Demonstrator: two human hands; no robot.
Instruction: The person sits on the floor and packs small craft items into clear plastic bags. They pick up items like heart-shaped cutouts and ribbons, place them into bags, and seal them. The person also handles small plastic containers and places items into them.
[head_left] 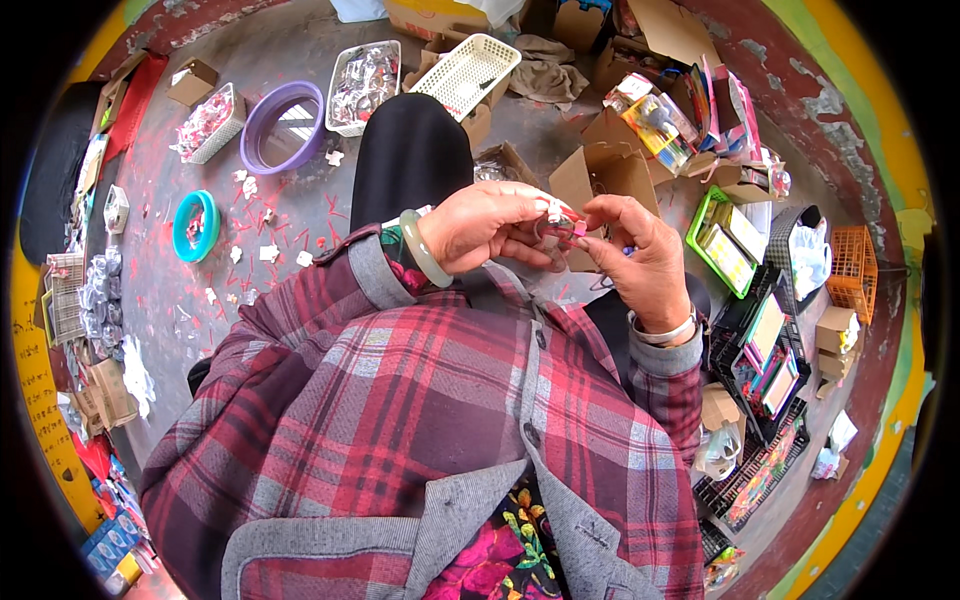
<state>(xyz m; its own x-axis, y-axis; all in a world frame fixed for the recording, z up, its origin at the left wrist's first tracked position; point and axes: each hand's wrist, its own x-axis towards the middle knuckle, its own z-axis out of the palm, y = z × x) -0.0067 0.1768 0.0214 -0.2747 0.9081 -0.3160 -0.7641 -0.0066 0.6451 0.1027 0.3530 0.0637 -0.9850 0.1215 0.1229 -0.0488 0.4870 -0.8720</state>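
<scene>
In front of my chest, above my knees, both hands meet at a small pink-and-white piece with thin red strips [562, 222]. My left hand [485, 228], a pale bangle at its wrist, pinches the piece from the left between thumb and fingers. From the right, my right hand [642, 262] closes its thumb and fingertips on the piece's other side. What exactly the piece is cannot be made out. Below the hands stands an open cardboard box [605, 185], partly hidden by my right hand.
Beyond my knee stand a white basket of wrapped pieces [365, 85], an empty-looking white basket [467, 75] and a purple basin [283, 127]. A turquoise basin [196, 226] sits left among scattered white pieces and red strips. Black crates [765, 350] and a green basket [720, 240] line the right.
</scene>
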